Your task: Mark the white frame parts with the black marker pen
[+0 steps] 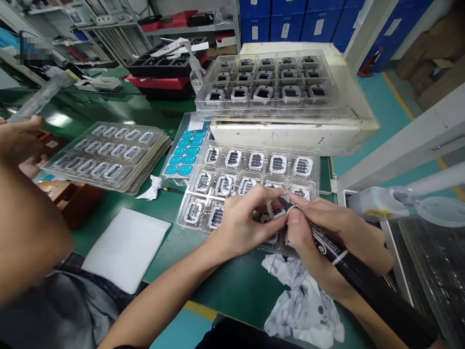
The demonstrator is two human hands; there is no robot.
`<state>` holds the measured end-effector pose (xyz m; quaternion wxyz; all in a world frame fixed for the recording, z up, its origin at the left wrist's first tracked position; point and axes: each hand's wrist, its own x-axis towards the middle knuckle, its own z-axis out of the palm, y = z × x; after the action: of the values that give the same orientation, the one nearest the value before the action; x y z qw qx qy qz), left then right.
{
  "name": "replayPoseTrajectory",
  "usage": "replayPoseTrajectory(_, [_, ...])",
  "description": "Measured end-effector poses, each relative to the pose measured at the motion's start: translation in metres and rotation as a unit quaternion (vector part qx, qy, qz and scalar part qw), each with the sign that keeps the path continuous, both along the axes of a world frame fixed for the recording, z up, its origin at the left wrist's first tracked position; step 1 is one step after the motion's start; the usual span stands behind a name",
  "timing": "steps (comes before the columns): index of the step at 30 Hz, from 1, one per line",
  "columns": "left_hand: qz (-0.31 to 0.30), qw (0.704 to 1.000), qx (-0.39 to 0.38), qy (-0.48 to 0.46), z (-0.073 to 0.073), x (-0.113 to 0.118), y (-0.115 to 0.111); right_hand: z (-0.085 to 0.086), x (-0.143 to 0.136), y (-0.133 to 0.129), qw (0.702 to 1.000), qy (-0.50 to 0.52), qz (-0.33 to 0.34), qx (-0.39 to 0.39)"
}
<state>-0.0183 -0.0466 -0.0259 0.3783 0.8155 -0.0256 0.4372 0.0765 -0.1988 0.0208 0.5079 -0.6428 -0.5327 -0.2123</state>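
Observation:
A clear plastic tray with rows of white-framed parts lies under my hands. Over its right half, my left hand pinches a small whitish part between thumb and fingers. My right hand is closed around a black marker-like pen, its front end against the small part. The pen's exact tip is hard to make out. Crumpled, stained white tissue lies below the tray, beneath my right wrist.
A second filled tray rests on a white foam box behind. Left are stacked trays, a blue-green sheet, a white pad and another person's arm. A clear container stands right.

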Motion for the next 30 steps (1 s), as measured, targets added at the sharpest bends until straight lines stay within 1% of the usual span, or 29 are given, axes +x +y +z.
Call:
replayPoseTrajectory(3, [-0.002,1.000,0.004,0.000,-0.0002,0.0000,0.0006,-0.0007,0.0001,0.0015,1.000,-0.020,-0.016,0.000])
replayPoseTrajectory(6, [-0.007,1.000,-0.007,0.005,0.0000,0.0001,0.0013,-0.0026,0.0010,0.0025,1.000,-0.024,-0.010,-0.001])
replayPoseTrajectory(9, [-0.041,0.996,-0.078,0.034,0.0013,0.0002,0.0020,-0.0030,0.0011,0.0023,1.000,-0.006,0.005,0.016])
replayPoseTrajectory(12, [-0.085,0.982,-0.161,0.047,0.0033,0.0010,0.0034,-0.0013,0.0002,0.0009,1.000,0.005,0.011,0.021])
replayPoseTrajectory(14, [-0.104,0.975,-0.189,0.049,0.0045,0.0017,0.0046,0.0003,-0.0002,-0.0007,1.000,0.002,0.010,0.012])
replayPoseTrajectory(16, [-0.111,0.972,-0.201,0.055,0.0056,0.0023,0.0056,0.0016,-0.0002,-0.0022,1.000,-0.002,0.006,0.007])
replayPoseTrajectory(20, [-0.102,0.973,-0.199,0.062,0.0065,0.0025,0.0052,0.0027,0.0006,-0.0032,1.000,-0.005,-0.001,0.006])
replayPoseTrajectory(23, [-0.106,0.976,-0.185,0.050,0.0052,0.0021,0.0037,0.0031,0.0007,-0.0020,1.000,-0.014,-0.014,-0.003])
replayPoseTrajectory(26, [-0.095,0.982,-0.159,0.043,0.0035,0.0009,0.0031,0.0033,-0.0002,-0.0006,1.000,-0.014,-0.012,-0.012])
replayPoseTrajectory(30, [-0.073,0.989,-0.123,0.047,0.0030,-0.0011,0.0033,0.0023,-0.0022,-0.0005,0.999,0.004,-0.029,-0.024])
